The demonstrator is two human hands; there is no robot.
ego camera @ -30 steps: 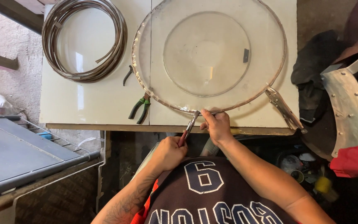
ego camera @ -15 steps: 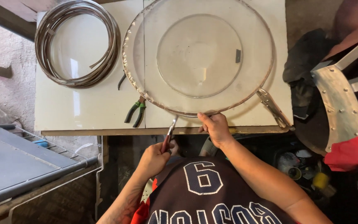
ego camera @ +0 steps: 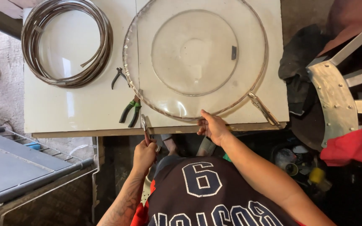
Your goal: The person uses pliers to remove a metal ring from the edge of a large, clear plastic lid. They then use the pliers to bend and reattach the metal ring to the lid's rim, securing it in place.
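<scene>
A: Starting at the left: coil of brown tubing (ego camera: 67, 44) lying flat on the white desk (ego camera: 76, 113), well apart from the hands. Parked, by the look of it, as spare stock.

B: Noted. Next along?

A: Small black pliers (ego camera: 118, 77) just beside the disc's left rim; green-handled pliers (ego camera: 130, 112) lower down, near the front edge. Both lying loose, within easy reach of the left hand (ego camera: 144, 154).

B: State of that hand?

A: Fingers closed around a slim metal tool (ego camera: 146, 129), tip pointing up past the desk edge, close to the rim but apart from it. Kind of tool too small to tell.

B: And the main piece?

A: Large clear round disc with a metal rim (ego camera: 194, 58), flat on the desk, near edge overhanging toward the body. Right hand (ego camera: 213, 127) pinching that near rim, fingers clamped on it, apparently to steady it. Metal clasp (ego camera: 264, 109) projecting from the rim at lower right.

B: Containers?

A: None on the desk. Below right, on the floor, a jumble of small pots and cans (ego camera: 292, 163); contents too dark to tell.
</scene>
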